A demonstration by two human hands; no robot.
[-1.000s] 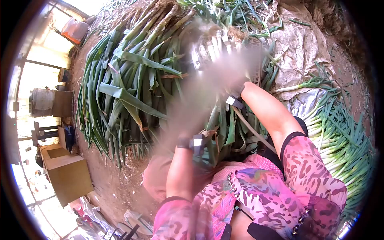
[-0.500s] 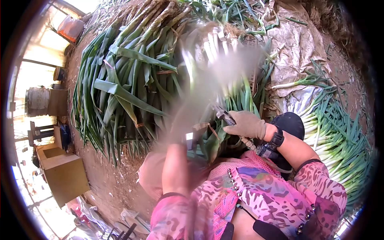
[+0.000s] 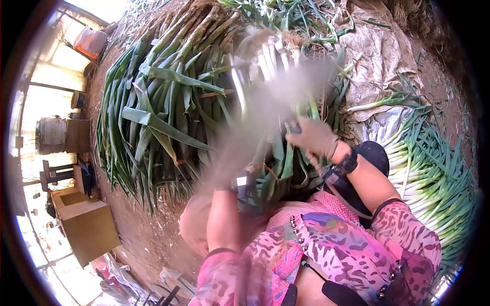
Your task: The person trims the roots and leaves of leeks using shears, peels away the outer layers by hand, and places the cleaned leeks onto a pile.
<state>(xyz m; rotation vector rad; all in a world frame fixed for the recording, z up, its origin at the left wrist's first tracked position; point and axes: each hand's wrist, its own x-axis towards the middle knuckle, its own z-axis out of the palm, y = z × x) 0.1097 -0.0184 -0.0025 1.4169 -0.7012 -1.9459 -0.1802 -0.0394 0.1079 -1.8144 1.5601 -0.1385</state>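
Observation:
My right hand [image 3: 315,137], in a tan glove with a dark watch at the wrist, is closed round what looks like an air blow gun. A brass-coloured coupling [image 3: 313,162] shows below the palm, and the dark nozzle end is partly hidden. Of my left hand [image 3: 224,178], mainly the wrist area shows; a grey smear across the view covers its fingers. Long green onions with white stalks [image 3: 267,61] lie just beyond both hands. Their green leaves [image 3: 278,158] run down between my hands toward my lap.
A big heap of untrimmed green onions [image 3: 163,109] lies at the left. Cleaned ones [image 3: 416,178] are piled at the right beside a dark boot [image 3: 375,153]. Beyond are a slotted crate [image 3: 320,97] and a crumpled sack [image 3: 377,56]. A wooden box [image 3: 89,229] stands far left.
My right hand has moved up and slightly away from my body with the blow gun, which has turned and shows less. The left forearm stays nearly in place. The view has shifted slightly.

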